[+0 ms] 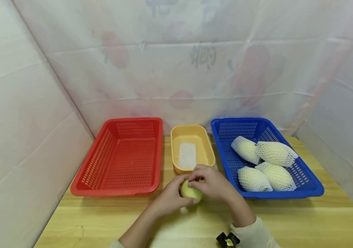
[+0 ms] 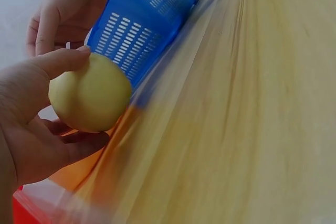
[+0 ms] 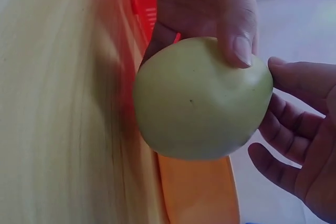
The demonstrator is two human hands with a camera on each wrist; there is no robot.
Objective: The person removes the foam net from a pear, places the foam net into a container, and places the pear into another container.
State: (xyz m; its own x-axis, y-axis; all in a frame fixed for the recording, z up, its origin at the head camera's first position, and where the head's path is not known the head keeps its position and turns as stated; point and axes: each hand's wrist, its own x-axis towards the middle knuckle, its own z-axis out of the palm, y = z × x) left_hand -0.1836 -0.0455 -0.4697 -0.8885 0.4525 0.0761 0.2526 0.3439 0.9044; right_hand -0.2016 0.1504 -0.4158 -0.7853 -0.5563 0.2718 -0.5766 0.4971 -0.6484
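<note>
Fruit [image 1: 191,193], gripped between the thumb and fingers of the left hand [image 1: 171,197] well inside the side edges of the tabletop [image 1: 92,222], seems worked at its top by the right hand [image 1: 211,182], whose pinch I cannot confirm, the next move likely needing steady support.

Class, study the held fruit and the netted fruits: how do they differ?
The held fruit is bare, while the netted fruits wear white mesh sleeves. The held fruit is in the left hand; the netted fruits lie in the blue basket. There is one held fruit but four netted fruits. All look pale yellowish.
</note>
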